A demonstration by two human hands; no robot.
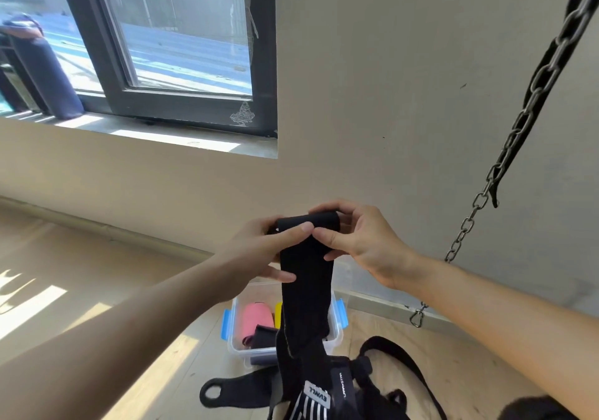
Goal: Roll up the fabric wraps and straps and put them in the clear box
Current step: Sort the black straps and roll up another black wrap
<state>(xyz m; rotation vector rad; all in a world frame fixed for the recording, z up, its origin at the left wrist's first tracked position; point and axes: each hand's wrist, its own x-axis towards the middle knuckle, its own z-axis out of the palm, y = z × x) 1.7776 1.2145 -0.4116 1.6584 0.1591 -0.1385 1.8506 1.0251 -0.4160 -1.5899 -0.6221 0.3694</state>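
The hanging black wrap [306,290] is covering the middle of the clear box [238,346], so I cannot tell all that is lying inside. The lower end of the wrap is getting lost among the dark straps [340,387] heaped on the floor [146,371]. The bottom edge of the picture is cutting this heap, and the number of straps in it is hard to make out. A yellow piece [278,314] in the box is showing only as a thin edge behind the wrap.

The wrap is a wide, plain black band. Its top end is rolled into a short cylinder, held in the air above the box, and the rest is hanging straight down. The left hand [256,251] is pinching the roll from the left, with the thumb on the front and the fingers behind. The right hand [366,244] is gripping it from the right, fingers curled over the top, and the two thumbs are almost touching.

Counting: two hands are holding one wrap. One box is showing two blue latches [226,324], and inside it one pink roll [256,320] is lying just beside one black roll [264,337]. One loop-ended strap [227,393] is lying flat near the box. One metal chain [518,134] is hanging at the right.
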